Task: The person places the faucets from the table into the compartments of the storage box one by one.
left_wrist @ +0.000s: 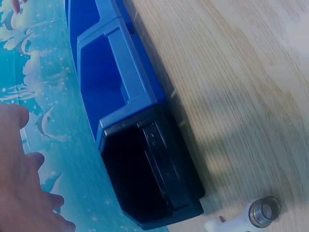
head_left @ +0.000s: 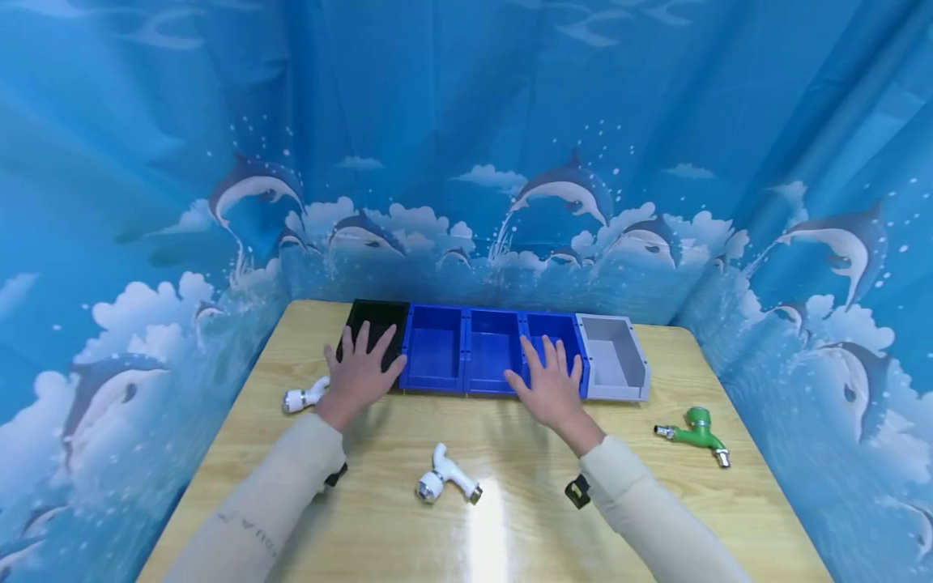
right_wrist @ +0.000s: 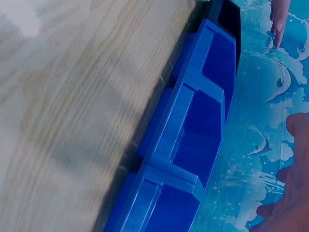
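Your left sleeve (head_left: 262,502): dark writing, too blurry to read. Black bin (left_wrist: 177,166) on surface (head_left: 394,534), left of blue bins (head_left: 465,352), long way pointing away from you. Your left hand (head_left: 360,372) above it, fingers wide apart. Your right hand (head_left: 551,387) same, above rightmost blue bin (head_left: 554,324). Middle white tap (head_left: 446,471): screw end (head_left: 475,492) pointing right, toward you.

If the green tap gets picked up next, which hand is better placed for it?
Probably the right hand. The green tap lies on the right side of the table, nearer that hand; the left hand is farther away, over by the black bin. Both hands look empty.
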`<state>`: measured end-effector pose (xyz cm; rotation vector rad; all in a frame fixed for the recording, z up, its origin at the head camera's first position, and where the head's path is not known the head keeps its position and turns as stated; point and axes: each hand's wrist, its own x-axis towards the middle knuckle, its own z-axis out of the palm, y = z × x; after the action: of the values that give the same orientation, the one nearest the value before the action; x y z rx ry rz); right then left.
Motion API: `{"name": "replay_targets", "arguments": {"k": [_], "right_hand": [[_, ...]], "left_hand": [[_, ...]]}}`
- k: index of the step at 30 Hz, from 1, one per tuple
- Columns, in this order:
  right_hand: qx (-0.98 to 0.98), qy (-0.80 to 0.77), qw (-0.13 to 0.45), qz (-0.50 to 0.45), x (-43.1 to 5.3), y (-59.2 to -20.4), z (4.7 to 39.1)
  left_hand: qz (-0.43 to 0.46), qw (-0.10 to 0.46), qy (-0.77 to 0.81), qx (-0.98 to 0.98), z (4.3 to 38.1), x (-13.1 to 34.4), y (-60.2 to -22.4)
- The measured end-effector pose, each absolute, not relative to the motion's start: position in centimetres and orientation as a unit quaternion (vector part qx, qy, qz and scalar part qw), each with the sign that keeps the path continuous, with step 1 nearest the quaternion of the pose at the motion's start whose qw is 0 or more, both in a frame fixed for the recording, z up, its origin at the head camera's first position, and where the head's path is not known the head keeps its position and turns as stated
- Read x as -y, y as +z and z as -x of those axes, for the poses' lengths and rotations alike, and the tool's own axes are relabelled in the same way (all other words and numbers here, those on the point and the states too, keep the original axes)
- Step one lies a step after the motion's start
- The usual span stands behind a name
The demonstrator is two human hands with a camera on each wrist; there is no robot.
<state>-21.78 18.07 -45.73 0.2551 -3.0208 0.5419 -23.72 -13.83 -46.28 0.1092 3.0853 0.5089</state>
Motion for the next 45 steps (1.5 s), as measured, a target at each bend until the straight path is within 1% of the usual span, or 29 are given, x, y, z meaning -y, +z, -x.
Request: {"name": "replay_targets", "arguments": {"k": [7,12,18,27,33,45], "right_hand": [[0.980,0.175,0.020,-0.090,-17.7,-46.1,21.1],[0.981,0.174,0.024,-0.084,-17.9,-46.5,20.9],[0.983,0.166,0.026,-0.079,-18.2,-46.6,20.8],[0.982,0.174,0.020,-0.072,-18.6,-46.9,20.4],[0.983,0.172,0.027,-0.065,-19.5,-47.7,20.4],[0.983,0.172,0.019,-0.057,-21.1,-48.5,20.1]], "left_hand": [[-0.028,0.013,0.163,-0.986,24.4,15.0,-46.7],[-0.025,0.011,0.169,-0.985,24.8,15.8,-47.2],[-0.016,0.034,0.179,-0.983,25.2,16.9,-48.0],[0.005,0.045,0.195,-0.980,25.9,18.2,-48.9],[0.012,0.052,0.204,-0.978,26.3,18.7,-49.2],[0.029,0.012,0.273,-0.961,27.6,20.1,-50.8]]}}
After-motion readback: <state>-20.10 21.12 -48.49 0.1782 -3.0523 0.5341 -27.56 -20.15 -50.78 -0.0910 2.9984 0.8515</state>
